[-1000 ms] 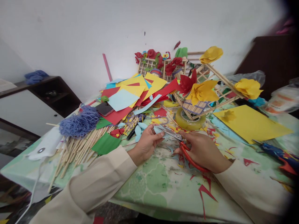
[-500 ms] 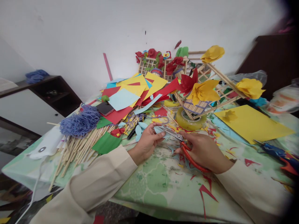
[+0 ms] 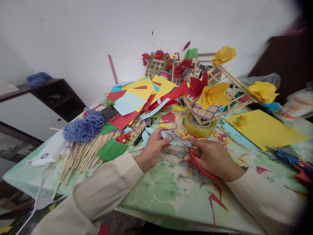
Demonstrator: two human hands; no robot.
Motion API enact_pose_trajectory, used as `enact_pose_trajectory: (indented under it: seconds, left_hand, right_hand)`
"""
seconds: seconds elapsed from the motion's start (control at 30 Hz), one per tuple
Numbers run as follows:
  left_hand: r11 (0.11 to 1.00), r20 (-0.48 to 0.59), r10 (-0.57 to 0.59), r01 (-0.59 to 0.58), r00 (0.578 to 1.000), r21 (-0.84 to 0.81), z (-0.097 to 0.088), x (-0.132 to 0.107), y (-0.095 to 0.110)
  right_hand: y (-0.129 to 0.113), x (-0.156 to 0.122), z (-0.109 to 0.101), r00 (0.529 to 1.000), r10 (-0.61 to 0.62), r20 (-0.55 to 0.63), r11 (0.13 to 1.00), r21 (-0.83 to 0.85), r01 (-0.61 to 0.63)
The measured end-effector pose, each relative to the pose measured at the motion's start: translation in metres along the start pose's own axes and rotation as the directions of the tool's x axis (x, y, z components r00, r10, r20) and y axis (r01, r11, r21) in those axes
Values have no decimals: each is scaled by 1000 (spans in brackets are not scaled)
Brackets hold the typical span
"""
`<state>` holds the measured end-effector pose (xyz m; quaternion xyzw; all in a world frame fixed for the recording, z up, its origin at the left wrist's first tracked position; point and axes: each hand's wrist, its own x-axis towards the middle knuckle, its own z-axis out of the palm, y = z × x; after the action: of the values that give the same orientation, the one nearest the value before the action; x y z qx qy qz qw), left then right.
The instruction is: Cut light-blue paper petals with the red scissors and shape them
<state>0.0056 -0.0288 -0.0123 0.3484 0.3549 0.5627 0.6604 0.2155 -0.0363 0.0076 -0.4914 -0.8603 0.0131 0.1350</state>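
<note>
My left hand pinches a small light blue paper piece just above the table. My right hand grips red-handled scissors, fingers through the loops, and the metal blades reach left onto the blue paper. Both hands hover over the green patterned tablecloth near the table's front. Red paper scraps lie below my right wrist.
A heap of coloured paper sheets and a stick frame with yellow and red paper flowers fill the back. A tape roll, blue yarn, wooden sticks, a phone, a yellow sheet and a glue gun surround my hands.
The hands stay almost still. My left fingers shift slightly on the blue paper, and the scissors remain at its edge.
</note>
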Motion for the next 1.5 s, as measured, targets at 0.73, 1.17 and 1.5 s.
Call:
enact_pose_trajectory:
  seconds: [0.73,1.17,1.5]
  left_hand:
    - [984,2,57,-57,998,166,-1,1,6]
    - [965,1,156,-153,988,213,-4,4,9]
    - [966,34,148,-152,988,211,-4,5,13]
  right_hand:
    - [3,-1,0,1000,-3,19,1000,11,3]
    - [2,0,0,1000,-3,6,1000,-1,3]
    - [3,-1,-3,1000,-19,17,1000,-16,20]
